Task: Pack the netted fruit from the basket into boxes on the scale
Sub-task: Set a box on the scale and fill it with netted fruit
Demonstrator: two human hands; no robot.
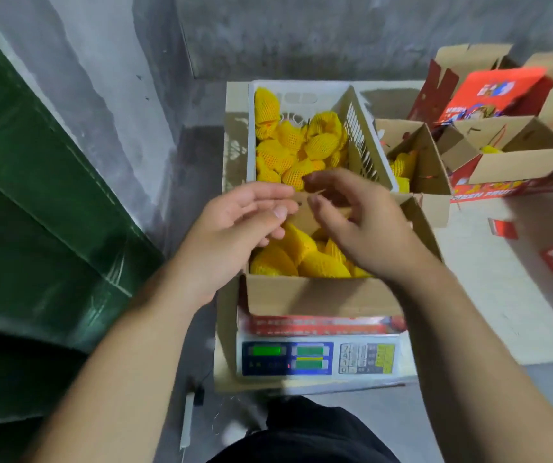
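An open cardboard box (322, 297) stands on the white scale (318, 357) and holds several fruit in yellow foam nets (302, 255). Behind it a white plastic basket (362, 142) holds several more netted fruit (288, 152). Both my hands hover over the far side of the box. My left hand (235, 225) is relaxed, its fingers stretched toward the box's far flap (302, 212) and holding nothing. My right hand (365, 225) curls over that flap, thumb in front and fingers behind its top edge.
To the right, several open red-and-brown cartons (502, 155) sit on a pale surface, one (418, 165) with netted fruit inside. A green tarp (34, 195) fills the left. A grey concrete wall (302, 35) is behind. A cable (188, 419) lies on the floor.
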